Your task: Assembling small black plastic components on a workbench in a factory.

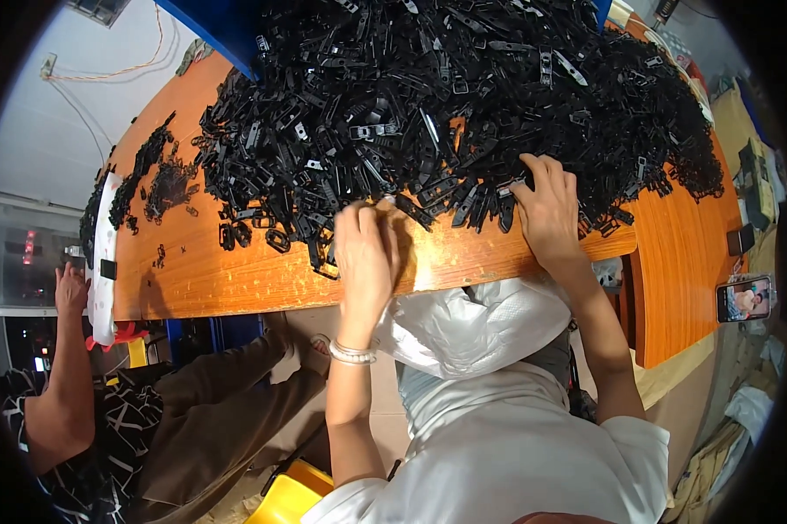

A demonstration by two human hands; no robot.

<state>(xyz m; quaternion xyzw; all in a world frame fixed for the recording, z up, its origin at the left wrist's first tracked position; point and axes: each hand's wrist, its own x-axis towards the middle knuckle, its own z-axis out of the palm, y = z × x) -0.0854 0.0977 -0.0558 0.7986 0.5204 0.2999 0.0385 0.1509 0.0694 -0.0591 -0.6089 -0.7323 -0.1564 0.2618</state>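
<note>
Many black clips [463,96] in a heap on the wooden table [236,281]. At their near edge, left hand [365,259] with fingers curled, slightly blurred; cannot tell whether gripping. Farther right, right hand [548,208] with fingers bent onto the clips; cannot confirm a hold. Below the table edge, white bag [468,332]. Far right, lit phone [745,299].

At twelve o'clock the heap of small parts [324,131] is mostly black, flecked with silver-grey and white. The worktop [686,279], bare at three o'clock, is orange-brown with darker wood grain. Towards eleven, a panel [219,31] is deep blue. Around five, the sack [459,336] is silvery white, the shirt [516,454] plain white. Towards seven, a bracelet [352,355] is white, a bin [293,498] bright yellow. Near eight, another person's top [133,428] is black with angular white lines, the trousers [236,397] brown.
</note>
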